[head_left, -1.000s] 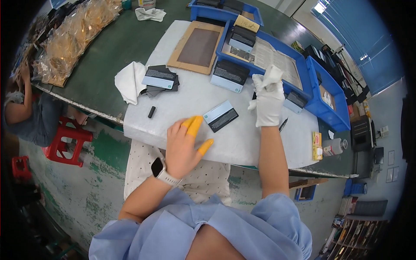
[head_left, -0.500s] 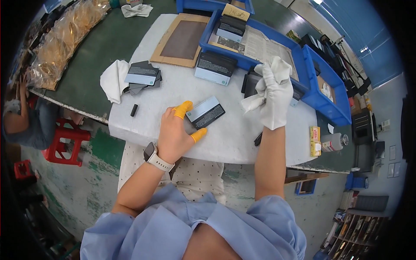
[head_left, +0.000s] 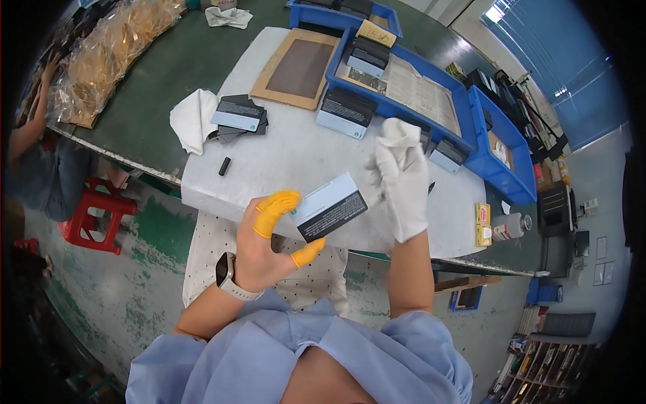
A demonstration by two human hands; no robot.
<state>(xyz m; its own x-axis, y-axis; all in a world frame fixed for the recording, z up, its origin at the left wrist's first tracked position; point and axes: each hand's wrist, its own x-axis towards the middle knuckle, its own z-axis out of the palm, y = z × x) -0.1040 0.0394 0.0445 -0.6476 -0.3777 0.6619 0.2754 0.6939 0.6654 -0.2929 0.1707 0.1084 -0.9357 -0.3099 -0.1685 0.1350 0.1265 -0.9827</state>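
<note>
Two bare forearms reach over a white padded mat [head_left: 303, 151] on a green table, seen from above. The left hand [head_left: 259, 246], with yellow finger covers and a pale-strapped watch at the wrist, grips a light-blue and black card [head_left: 330, 207] by its left end, between fingers and thumb. The card is tilted and held above the mat's near edge, between the two hands. The right hand [head_left: 404, 182], in a white glove, is closed around a bunched white cloth [head_left: 402, 132], just right of the card and not touching it; glove and cloth partly blend together.

Toward the left of the mat, similar cards lie in a loose pile [head_left: 235, 112] beside a folded white rag [head_left: 193, 121], with a small black cylinder [head_left: 225, 166] nearer the person. Beyond the hands, an upright card stack [head_left: 345, 113] stands just beside a blue tray [head_left: 397, 108]. At the right are a yellow box [head_left: 483, 214] and a bottle [head_left: 510, 227]. Another person sits at the far left, near a red stool [head_left: 101, 217].
</note>
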